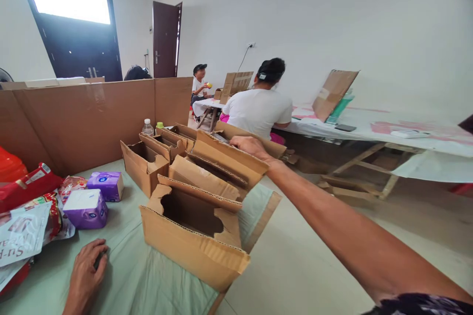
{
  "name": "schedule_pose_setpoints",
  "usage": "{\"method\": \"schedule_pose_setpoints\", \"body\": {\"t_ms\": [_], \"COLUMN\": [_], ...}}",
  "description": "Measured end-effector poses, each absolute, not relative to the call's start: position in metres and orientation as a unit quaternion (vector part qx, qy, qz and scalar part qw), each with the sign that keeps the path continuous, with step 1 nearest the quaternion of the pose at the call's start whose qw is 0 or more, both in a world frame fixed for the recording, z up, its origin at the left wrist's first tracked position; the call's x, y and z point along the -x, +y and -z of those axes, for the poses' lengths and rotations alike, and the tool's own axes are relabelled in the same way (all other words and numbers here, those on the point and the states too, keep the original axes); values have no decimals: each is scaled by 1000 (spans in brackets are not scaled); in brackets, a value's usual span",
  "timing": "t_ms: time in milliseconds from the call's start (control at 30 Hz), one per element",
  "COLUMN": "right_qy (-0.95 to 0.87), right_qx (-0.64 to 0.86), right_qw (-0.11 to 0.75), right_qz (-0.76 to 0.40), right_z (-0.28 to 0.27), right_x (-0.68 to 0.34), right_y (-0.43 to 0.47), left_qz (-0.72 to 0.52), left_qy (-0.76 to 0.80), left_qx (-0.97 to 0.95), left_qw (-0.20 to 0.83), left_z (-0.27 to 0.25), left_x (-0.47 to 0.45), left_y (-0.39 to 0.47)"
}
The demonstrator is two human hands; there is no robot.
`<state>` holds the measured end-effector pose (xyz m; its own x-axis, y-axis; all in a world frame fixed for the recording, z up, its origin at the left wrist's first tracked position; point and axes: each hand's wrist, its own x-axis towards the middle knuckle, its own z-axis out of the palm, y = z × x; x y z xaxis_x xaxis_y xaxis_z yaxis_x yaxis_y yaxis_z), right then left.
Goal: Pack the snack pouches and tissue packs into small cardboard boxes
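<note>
My right hand reaches over the far cardboard box, its fingers bent down at the opening. The fingertips are hidden, so what they hold cannot be made out; a greyish thing shows just left of them. My left hand rests on the green-covered table, fingers loosely bent and thumb apart. A dark patch between thumb and fingers may be shadow. Between my hands stand several open cardboard boxes, the nearest box showing a dark inside and cut-out flaps.
Purple tissue packs and snack bags lie at left. A cardboard wall runs behind, with a bottle before it. One person in a white shirt sits at another table; another person sits farther back.
</note>
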<state>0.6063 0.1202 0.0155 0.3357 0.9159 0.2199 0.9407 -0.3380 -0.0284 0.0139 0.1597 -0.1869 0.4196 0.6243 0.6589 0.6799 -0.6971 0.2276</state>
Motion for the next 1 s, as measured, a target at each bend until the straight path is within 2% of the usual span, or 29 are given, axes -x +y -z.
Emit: {"method": "schedule_pose_setpoints", "body": {"t_ms": [267, 400, 500, 667, 800, 900, 1000], "right_qy": [-570, -569, -575, -578, -577, -586, -598], "right_qx": [817, 817, 812, 810, 810, 802, 793], "right_qw": [7, -15, -19, -9, 14, 28, 34], "right_qz": [90, 93, 98, 96, 104, 112, 114], "right_z": [-31, -33, -30, -30, -35, -39, -40], "right_x": [-582, -573, -565, -555, -547, -542, -542], "right_y": [108, 102, 99, 96, 96, 96, 97], "left_qz": [389, 429, 451, 440, 393, 250, 181], "left_qy": [-376, -373, -353, -221, -123, -132, -122], "left_qx": [840, 819, 811, 862, 907, 956, 973], "left_qw": [41, 83, 122, 120, 85, 73, 76], "left_z": [180, 156, 105, -16, -74, -84, -77], "left_x": [-15, -19, -37, -116, -212, -286, -343], "left_y": [157, 144, 123, 98, 110, 128, 143]}}
